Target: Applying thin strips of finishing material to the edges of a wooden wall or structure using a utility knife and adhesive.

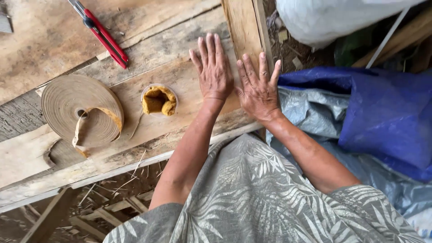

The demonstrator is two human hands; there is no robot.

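My left hand [213, 67] lies flat, palm down, on a rough wooden plank [162, 49] with its fingers together and pointing away from me. Beside it, my right hand [258, 85] also rests flat with fingers spread, at the plank's right end next to an upright wooden board [243, 27]. Neither hand holds anything. A small clear cup with a yellow-brown sponge [159, 100] stands just left of my left hand. Further left lies a large roll of tan veneer tape [82, 110] with its loose end hanging.
Red-handled pliers [104, 37] lie on the planks at the back left. A blue tarp [387, 117] and grey plastic sheet [310, 108] cover the ground at right, with a white bag [328, 18] behind. Wood scraps lie under the bench edge [112, 168].
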